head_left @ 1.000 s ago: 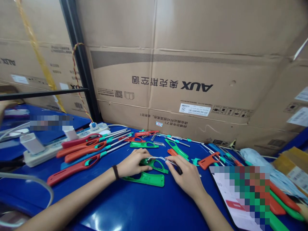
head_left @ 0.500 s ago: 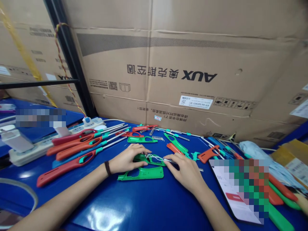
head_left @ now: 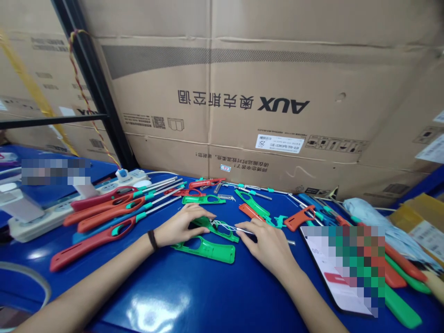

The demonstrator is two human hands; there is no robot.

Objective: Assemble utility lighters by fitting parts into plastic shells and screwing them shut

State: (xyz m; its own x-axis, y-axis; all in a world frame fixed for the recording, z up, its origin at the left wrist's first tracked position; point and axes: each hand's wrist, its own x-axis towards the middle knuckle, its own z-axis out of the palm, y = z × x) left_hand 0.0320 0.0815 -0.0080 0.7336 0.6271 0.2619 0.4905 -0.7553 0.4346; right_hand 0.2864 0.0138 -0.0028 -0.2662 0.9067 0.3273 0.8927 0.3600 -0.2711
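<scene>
My left hand (head_left: 183, 225) pinches the left end of a green plastic lighter shell half (head_left: 229, 236) between thumb and fingers. Thin white wires (head_left: 222, 225) run over this shell toward a metal lighter tube (head_left: 243, 230). My right hand (head_left: 266, 241) is closed around that tube, whose far end sticks out to the right of the fingers. Just below the hands, a second green shell half (head_left: 211, 251) lies on the blue table with its hollow side up. My fingers hide part of the held shell.
Assembled long lighters (head_left: 100, 238) lie at left beside a white power strip (head_left: 38, 217). Loose shells, including an orange one (head_left: 300, 217), and metal tubes lie along the back by a large carton (head_left: 239, 55). A phone (head_left: 333, 273) and more lighters are at right.
The held green shell half has tilted, its right end dropping slightly. The lower shell half has turned a little, its right end nearer me. Both hands keep their grips; the view has shifted slightly.
</scene>
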